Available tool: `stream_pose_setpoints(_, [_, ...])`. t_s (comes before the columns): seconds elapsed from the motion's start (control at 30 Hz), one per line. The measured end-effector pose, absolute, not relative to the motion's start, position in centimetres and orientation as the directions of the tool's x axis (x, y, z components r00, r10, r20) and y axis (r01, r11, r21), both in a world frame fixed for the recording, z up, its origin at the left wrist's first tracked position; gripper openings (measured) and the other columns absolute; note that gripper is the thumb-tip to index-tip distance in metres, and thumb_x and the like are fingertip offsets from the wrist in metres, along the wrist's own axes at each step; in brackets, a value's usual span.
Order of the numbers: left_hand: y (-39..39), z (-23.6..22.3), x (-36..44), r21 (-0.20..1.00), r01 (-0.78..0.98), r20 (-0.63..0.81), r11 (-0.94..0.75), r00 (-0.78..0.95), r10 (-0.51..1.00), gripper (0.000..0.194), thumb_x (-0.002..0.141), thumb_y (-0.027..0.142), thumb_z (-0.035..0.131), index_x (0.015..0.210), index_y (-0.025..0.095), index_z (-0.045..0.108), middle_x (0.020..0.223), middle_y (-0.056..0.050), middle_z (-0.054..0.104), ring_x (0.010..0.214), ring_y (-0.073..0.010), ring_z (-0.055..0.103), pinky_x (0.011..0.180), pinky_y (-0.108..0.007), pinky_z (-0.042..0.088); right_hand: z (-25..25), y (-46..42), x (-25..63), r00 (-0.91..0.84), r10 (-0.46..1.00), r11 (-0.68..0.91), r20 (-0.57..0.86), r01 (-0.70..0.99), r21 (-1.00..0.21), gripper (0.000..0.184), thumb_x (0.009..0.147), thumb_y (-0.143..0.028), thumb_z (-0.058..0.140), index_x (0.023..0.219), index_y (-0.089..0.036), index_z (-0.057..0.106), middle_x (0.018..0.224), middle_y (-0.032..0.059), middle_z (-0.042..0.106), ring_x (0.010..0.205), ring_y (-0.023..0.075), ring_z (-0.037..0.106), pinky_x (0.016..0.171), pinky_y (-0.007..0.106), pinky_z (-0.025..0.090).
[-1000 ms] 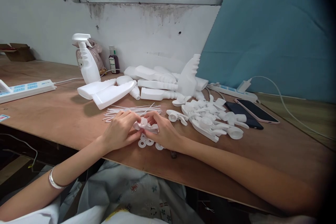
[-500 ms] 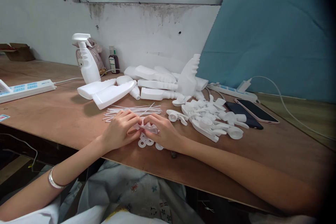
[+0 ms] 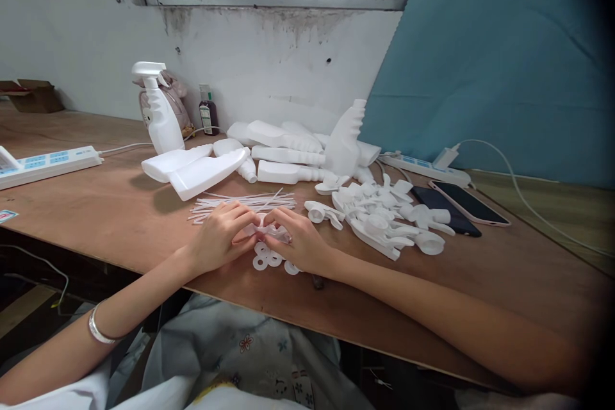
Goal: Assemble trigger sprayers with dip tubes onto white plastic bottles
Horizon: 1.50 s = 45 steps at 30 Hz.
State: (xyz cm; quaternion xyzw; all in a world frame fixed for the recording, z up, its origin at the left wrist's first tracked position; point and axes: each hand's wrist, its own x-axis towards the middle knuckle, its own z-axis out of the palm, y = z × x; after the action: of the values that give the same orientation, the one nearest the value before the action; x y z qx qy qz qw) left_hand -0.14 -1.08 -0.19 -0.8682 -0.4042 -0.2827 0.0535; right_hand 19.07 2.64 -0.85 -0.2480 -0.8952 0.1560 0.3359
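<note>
My left hand [image 3: 225, 234] and my right hand [image 3: 298, 238] meet near the table's front edge, fingers curled and fingertips pinching together. Between them is a translucent white plastic piece [image 3: 275, 231], mostly covered by the fingers, so its exact kind is hidden. Just below the fingertips lie several flat white ring washers [image 3: 260, 262]. Behind my left hand spreads a bundle of thin white dip tubes [image 3: 218, 201]. To the right of my right hand is a heap of white trigger spray heads [image 3: 379, 214], with one head [image 3: 323, 213] lying a little apart.
White spray bottles [image 3: 209, 173] lie in a pile at the back, and one bottle [image 3: 343, 141] stands upright. An assembled spray bottle [image 3: 164, 118] stands left of a dark small bottle [image 3: 208, 114]. Two phones [image 3: 469, 202] and power strips [image 3: 50, 164] are at the sides.
Almost nothing differs. Both hands stay in the same place on the same translucent piece, with only a slight shift of the fingers.
</note>
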Motion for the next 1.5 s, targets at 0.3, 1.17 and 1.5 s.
stream_pose_setpoints(0.3, [-0.84,-0.57,-0.16,0.091,0.769,0.529,-0.633,0.501,0.685,0.014,0.085,0.023,0.046,0.096,0.018,0.054,0.093,-0.005,0.059,0.086,-0.0199,0.049,0.076,-0.034,0.038,-1.64,2.87,18.90,-0.531,0.695,0.703,0.484,0.364,-0.611,0.027,0.076,-0.022,0.060,0.098,-0.022,0.044,0.088,0.0018,0.060,0.084,0.0163,0.059,0.067,0.026,0.045])
stream_pose_setpoints(1.17, [-1.24,0.00,0.14,-0.001,0.743,0.581,-0.669,0.545,0.604,0.012,0.084,0.018,0.048,0.091,0.020,0.057,0.092,-0.005,0.056,0.086,-0.0184,0.050,0.075,-0.032,0.038,-1.37,2.94,18.85,-0.574,0.640,0.743,0.511,0.294,-0.601,0.025,0.073,-0.020,0.062,0.096,-0.019,0.051,0.091,0.0041,0.062,0.087,0.0183,0.059,0.077,0.032,0.046])
stream_pose_setpoints(1.5, [-1.20,-0.55,0.05,0.075,0.749,0.550,-0.659,0.520,0.653,0.023,0.080,0.017,0.049,0.103,0.019,0.048,0.100,-0.006,0.055,0.091,-0.0204,0.050,0.078,-0.033,0.037,-1.42,2.96,18.84,-0.588,0.609,0.769,0.532,0.274,-0.578,0.022,0.076,-0.021,0.060,0.097,-0.019,0.051,0.091,0.0035,0.062,0.086,0.0172,0.058,0.076,0.031,0.046])
